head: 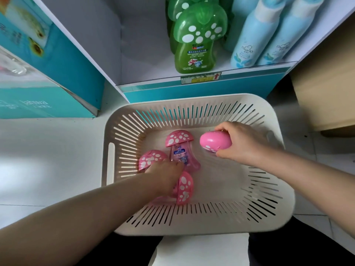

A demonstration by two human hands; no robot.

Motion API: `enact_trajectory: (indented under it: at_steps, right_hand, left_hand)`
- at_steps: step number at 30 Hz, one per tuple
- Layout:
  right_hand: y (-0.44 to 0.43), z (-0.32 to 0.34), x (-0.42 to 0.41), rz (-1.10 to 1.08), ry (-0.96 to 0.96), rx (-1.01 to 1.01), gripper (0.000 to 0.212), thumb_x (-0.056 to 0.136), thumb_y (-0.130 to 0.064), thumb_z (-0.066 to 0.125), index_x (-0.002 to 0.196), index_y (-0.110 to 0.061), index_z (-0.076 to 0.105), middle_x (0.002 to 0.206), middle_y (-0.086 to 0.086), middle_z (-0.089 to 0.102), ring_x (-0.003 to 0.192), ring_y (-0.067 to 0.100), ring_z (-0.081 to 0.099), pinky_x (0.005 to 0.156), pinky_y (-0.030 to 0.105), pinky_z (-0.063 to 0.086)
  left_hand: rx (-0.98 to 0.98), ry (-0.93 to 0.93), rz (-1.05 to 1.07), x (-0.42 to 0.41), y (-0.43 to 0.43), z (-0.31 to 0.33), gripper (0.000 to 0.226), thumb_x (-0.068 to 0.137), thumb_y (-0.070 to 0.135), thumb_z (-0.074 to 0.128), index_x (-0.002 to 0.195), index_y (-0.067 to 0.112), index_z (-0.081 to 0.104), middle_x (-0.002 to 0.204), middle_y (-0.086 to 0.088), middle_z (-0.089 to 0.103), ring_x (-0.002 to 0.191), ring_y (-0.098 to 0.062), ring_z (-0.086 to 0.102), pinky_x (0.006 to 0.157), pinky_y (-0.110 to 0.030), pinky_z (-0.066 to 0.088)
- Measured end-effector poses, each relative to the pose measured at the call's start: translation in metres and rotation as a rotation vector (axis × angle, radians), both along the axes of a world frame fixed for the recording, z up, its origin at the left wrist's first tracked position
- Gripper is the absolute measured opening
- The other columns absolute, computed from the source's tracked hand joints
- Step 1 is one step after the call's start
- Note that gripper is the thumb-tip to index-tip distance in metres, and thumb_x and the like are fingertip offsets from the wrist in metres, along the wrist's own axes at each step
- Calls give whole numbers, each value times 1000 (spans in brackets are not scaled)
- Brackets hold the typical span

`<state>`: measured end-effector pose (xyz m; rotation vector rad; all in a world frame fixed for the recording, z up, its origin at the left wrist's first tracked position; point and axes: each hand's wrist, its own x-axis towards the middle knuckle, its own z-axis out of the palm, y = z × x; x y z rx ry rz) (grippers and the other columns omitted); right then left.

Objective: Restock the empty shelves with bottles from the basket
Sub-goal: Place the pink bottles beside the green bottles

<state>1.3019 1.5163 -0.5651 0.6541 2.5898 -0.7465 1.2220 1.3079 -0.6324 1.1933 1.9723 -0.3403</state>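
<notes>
Near the basket's right wall, the right hand (240, 141) is clenching around a glossy pink mushroom-shaped plastic bottle (215, 142), while the left hand (166, 174) is curling onto another lying mid-floor of the cream slatted plastic basket (192, 98). Light, rigid, probably slippery; the narrower body under the cap looks the surest hold.

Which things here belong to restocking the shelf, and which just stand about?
Belong: pink bottles in the basket; the one in the right hand; left hand; empty shelf space.
Stand about: green bottles, blue bottles, teal box.
</notes>
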Motion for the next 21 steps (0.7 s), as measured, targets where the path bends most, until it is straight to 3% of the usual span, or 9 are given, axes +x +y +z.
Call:
enact_trajectory:
  at_steps: [4, 8, 12, 18, 21]
  right_hand:
    - [-3, 7, 3, -22, 38, -74, 61, 65, -34, 81, 117, -27, 51, 117, -8, 59, 91, 9, 50, 69, 23, 33]
    - [-5, 23, -2, 17, 112, -151, 60, 61, -32, 84, 114, -29, 55, 112, -9, 62, 89, 10, 54, 67, 21, 39]
    - [-1, 60, -8, 31, 199, -133, 58, 60, -35, 83, 113, -31, 58, 108, -13, 62, 94, 9, 57, 77, 23, 42]
    - [-4, 138, -19, 67, 350, -11, 59, 61, -37, 82, 115, -29, 59, 112, -3, 57, 103, 14, 53, 83, 24, 40]
    - [-8, 173, -25, 61, 395, 58, 59, 64, -37, 80, 119, -28, 58, 117, -1, 56, 103, 16, 54, 79, 23, 37]
  left_hand:
    - [-83, 29, -81, 1, -3, -1, 77, 66, 31, 84, 132, 21, 47, 129, -3, 54, 119, -23, 52, 98, -41, 48]
    - [-76, -63, 86, -4, -11, 10, 72, 68, 28, 82, 130, 29, 46, 118, 2, 62, 108, -19, 60, 86, -34, 53]
    - [171, -40, 260, -38, -9, 64, 75, 68, 38, 82, 131, 35, 42, 109, 7, 66, 91, -12, 63, 78, -20, 48]
    - [683, 218, 613, -64, 7, 171, 67, 63, 39, 85, 119, 28, 49, 99, 1, 65, 87, -24, 65, 79, -34, 57]
    - [823, 350, 666, -74, 19, 215, 67, 62, 40, 84, 116, 22, 48, 93, 2, 60, 83, -25, 61, 73, -34, 53]
